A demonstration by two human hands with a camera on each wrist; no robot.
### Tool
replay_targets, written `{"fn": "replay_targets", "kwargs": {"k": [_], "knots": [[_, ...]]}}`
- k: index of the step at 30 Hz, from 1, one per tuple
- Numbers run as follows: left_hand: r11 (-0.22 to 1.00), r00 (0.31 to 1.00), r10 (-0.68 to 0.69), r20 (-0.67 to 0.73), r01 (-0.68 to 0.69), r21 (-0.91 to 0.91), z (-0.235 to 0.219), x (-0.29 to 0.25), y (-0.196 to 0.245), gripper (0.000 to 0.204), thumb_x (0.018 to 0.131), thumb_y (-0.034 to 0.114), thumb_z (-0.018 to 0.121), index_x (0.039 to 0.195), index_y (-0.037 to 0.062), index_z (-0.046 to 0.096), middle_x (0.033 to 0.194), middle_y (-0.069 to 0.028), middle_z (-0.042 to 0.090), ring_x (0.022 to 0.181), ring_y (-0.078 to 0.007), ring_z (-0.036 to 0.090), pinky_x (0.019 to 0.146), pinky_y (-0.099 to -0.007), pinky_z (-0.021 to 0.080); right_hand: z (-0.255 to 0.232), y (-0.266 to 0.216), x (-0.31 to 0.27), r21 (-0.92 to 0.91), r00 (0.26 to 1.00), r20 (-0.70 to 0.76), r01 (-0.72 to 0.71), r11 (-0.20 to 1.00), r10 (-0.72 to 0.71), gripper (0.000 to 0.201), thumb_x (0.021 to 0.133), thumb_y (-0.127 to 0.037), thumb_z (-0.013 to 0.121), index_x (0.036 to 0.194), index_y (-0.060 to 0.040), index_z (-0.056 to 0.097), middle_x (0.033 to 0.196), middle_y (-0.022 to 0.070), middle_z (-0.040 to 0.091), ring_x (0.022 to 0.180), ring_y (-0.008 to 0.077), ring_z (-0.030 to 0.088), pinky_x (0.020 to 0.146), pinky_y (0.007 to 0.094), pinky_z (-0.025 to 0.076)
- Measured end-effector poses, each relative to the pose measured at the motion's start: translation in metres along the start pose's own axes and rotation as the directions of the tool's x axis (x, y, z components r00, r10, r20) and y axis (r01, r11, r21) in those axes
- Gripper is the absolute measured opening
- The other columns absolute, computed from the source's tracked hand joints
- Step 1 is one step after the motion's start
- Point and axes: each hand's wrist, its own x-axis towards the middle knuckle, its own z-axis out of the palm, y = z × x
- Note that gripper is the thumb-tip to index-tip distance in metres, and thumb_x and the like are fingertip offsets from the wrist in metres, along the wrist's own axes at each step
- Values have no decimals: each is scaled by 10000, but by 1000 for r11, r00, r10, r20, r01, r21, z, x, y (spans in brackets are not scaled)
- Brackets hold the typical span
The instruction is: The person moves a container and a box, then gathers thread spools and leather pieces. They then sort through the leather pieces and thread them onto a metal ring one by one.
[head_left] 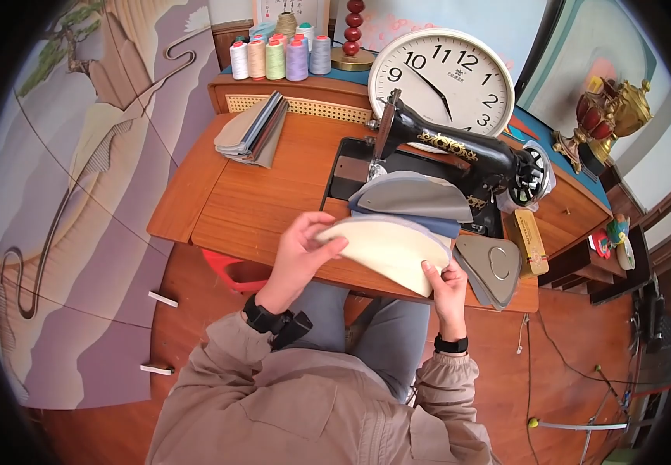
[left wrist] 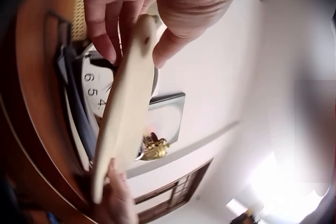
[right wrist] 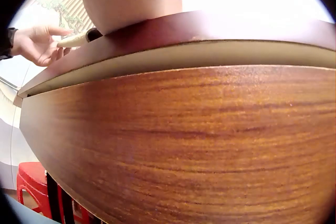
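A cream half-moon fabric piece point(head_left: 386, 246) is held up over the front edge of the table, with a greyish layer showing along its curved upper edge. My left hand point(head_left: 304, 249) pinches its left corner between thumb and fingers; the left wrist view shows this corner and a small dark hole near it. At the other corner my right hand point(head_left: 448, 291) grips the piece, thumb on the near face. Just behind lie a grey half-moon piece point(head_left: 413, 198) and a blue piece point(head_left: 444, 225), in front of the black sewing machine point(head_left: 451, 143).
Folded fabric pieces point(head_left: 251, 132) lie at the table's back left. Grey pieces point(head_left: 490, 263) and a yellow tin point(head_left: 531, 244) sit at the right. Thread spools point(head_left: 275, 62) and a large clock point(head_left: 444, 77) stand along the back. A red stool point(right wrist: 37, 179) is below the table.
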Motion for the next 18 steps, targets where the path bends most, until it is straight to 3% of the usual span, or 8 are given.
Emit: {"fn": "replay_targets", "kwargs": {"k": [2,4,7,8,10,13,17,18], "knots": [[997,992,-53,114,60,-57,7,-3,-13,452,915,31,680,1329,-8,503,1213,-114,650,1056,-175,652,921,-324,532,0,-4,0,12,1000,-10,-7,1000,7,209,942,-69,677,1129,24,661,1053,72,720,886,87,657,802,233,521],[998,971,-43,237,54,-40,16,-6,-24,410,950,54,644,1330,-24,512,1244,-121,631,1095,-174,641,921,-331,547,-1,-5,1,44,1000,-16,-8,999,9,208,941,-71,677,1126,24,660,1041,74,723,878,88,663,797,237,528],[989,976,-130,175,141,-51,33,-3,-32,326,993,106,600,1280,-42,553,1199,-119,654,1029,-163,670,834,-308,589,-3,-7,-2,-4,999,18,-46,999,46,210,941,-76,676,1124,27,659,1023,75,726,848,89,668,781,241,535],[989,976,-128,177,139,-52,35,-2,-33,326,993,106,600,1280,-42,553,1199,-119,654,1029,-163,670,834,-308,589,-4,-7,-3,-5,999,18,-44,999,44,210,941,-76,676,1124,27,659,1023,75,726,848,89,668,781,241,535],[992,988,-120,96,122,-22,37,3,-36,311,1011,186,590,1187,-69,616,1047,-114,701,886,-139,702,706,-262,606,-7,-7,-2,18,996,55,-67,998,66,212,954,-102,666,1118,31,661,1006,73,729,825,89,671,764,241,539],[992,988,-99,115,90,86,38,4,-39,300,1013,194,588,1114,-83,639,945,-110,712,778,-145,708,635,-251,599,-4,-6,0,63,998,39,-53,997,51,218,978,-153,650,1095,29,675,956,44,724,791,61,638,717,220,510],[993,992,-68,106,58,101,35,5,-31,351,1030,259,558,1080,-79,643,910,-103,711,735,-136,697,606,-246,589,-3,-5,-1,26,998,52,-49,998,48,239,1004,-190,622,1087,27,681,914,-2,705,775,31,590,706,198,471],[997,996,-78,37,78,9,33,7,-25,387,1039,298,533,1059,-70,649,890,-100,709,704,-130,687,584,-245,579,-3,-6,-2,27,998,50,-50,998,49,239,1004,-190,622,1087,27,681,914,-2,705,775,31,590,706,198,471]]}}
